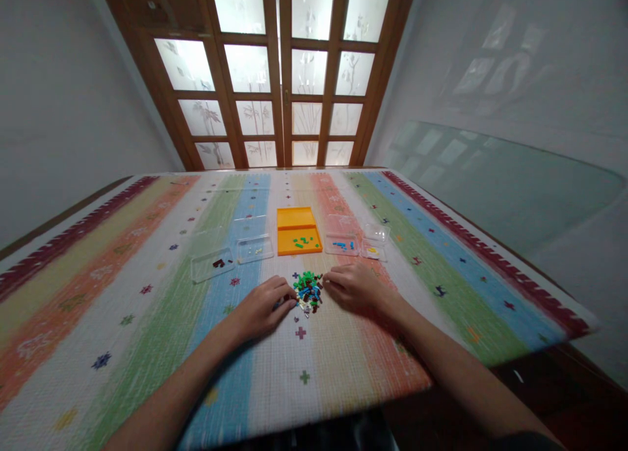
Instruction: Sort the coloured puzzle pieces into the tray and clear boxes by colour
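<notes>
A small heap of tiny coloured pieces (307, 290), green, blue, dark red and pale, lies on the striped tablecloth (147, 320). My left hand (262, 307) rests palm down at the heap's left edge, its fingers curled with the tips touching the pieces. My right hand (354, 285) sits at the heap's right edge, fingers bent and pinched together by the pieces. Whether either hand holds a piece is too small to see.
Behind the heap stands a row of small boxes: a clear one with dark pieces (212, 265), a clear one with pale pieces (254, 249), an orange one with green pieces (298, 232), a clear one with blue pieces (341, 243), and another clear one (375, 246). The table's front edge (343, 408) is close.
</notes>
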Demonstrator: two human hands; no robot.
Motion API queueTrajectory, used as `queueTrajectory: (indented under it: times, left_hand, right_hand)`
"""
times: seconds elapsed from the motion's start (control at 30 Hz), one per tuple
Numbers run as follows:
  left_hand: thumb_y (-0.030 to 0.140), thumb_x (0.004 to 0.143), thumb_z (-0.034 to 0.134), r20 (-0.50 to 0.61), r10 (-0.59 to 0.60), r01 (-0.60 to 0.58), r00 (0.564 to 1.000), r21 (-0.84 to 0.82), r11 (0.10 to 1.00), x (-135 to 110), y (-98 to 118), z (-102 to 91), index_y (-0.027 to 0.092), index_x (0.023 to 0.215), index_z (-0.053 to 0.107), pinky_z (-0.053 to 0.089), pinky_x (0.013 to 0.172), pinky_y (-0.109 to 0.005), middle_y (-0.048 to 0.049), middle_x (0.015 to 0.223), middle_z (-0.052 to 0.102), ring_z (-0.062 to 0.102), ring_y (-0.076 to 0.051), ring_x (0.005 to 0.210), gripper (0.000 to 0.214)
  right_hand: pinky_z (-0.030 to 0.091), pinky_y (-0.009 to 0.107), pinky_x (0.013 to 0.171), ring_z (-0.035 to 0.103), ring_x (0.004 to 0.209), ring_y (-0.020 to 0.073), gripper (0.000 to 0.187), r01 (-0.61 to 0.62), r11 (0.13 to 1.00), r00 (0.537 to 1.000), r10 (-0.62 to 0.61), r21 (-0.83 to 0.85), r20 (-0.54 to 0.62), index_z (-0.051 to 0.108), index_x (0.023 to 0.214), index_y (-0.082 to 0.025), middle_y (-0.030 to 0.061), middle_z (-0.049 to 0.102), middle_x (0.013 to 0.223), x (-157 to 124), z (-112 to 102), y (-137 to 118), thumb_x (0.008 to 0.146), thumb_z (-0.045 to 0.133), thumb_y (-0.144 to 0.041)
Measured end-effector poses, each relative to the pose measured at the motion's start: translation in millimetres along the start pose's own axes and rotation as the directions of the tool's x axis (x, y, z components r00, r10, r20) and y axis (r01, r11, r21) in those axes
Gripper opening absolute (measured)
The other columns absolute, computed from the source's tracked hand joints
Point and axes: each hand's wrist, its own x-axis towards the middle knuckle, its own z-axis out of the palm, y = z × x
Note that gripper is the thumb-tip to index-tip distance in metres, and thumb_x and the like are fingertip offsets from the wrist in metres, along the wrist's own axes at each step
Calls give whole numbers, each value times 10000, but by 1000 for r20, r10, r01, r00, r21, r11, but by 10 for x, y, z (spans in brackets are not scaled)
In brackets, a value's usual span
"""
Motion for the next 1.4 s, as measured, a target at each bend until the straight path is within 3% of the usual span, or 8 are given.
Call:
queueTrajectory:
  times: [0.13,0.23,0.4,0.53,0.77,1.07,1.27,1.4]
  left_hand:
    - [247,1014,467,-25,7,-7,1000,18,1000,6,-34,-94,212,970,651,538,761,-353,-69,909,671,629,-194,848,192]
    - [259,1006,465,-142,-19,29,990,62,998,-20,-136,-313,216,974,642,541,784,-360,-63,915,689,644,-197,858,185]
    - [376,981,489,-418,-196,300,887,198,933,-211,-472,-811,224,965,642,531,775,-351,-42,898,691,635,-200,801,216]
    - [400,925,486,-474,-262,423,841,273,864,-399,-773,-1032,216,912,642,526,786,-385,-59,854,682,628,-226,766,242]
    - [413,896,448,-404,-367,516,838,367,774,-495,-956,-1021,209,830,677,521,812,-433,-116,886,700,648,-290,856,314]
    - [414,885,410,-307,-586,657,750,448,606,-520,-874,-1100,186,941,751,489,747,-382,-143,956,755,680,-309,856,414]
    - [406,883,450,-422,-520,661,743,337,671,-480,-777,-1147,192,936,749,485,715,-358,-123,872,760,675,-279,769,371]
    - [439,909,479,-460,-363,497,810,213,841,-297,-556,-918,180,935,749,470,639,-312,-55,732,715,607,-194,594,375]
  right_hand:
    - [196,330,569,391,545,113,280,2,1000,1000,-2,-1,-1,574,704,-187,7,588,653,0,-8,-5,958,456,-187]
    - [209,330,571,405,550,119,280,5,1000,1000,-5,6,-3,573,707,-191,11,593,653,-1,-11,-3,957,450,-183]
    - [225,331,579,422,561,122,294,-6,1000,1000,6,8,-8,576,702,-189,20,600,664,1,-27,-17,964,443,-175]
    - [220,328,576,418,557,120,310,5,1000,1000,-4,1,-7,591,704,-177,27,608,663,4,-32,-28,971,433,-181]
    - [226,327,576,431,561,121,303,18,1000,1000,-18,1,-12,613,716,-181,31,622,670,-4,-13,22,963,438,-183]
    - [221,323,574,439,562,119,327,13,1000,1000,-13,0,7,623,731,-177,34,645,687,-11,-1,42,984,418,-212]
    - [205,325,579,427,560,117,327,-5,1000,1000,5,-13,19,619,718,-173,35,643,683,-1,-18,37,981,430,-219]
    - [188,332,580,412,556,115,301,-1,1000,1000,1,-9,28,621,725,-175,27,631,677,8,-35,23,964,439,-204]
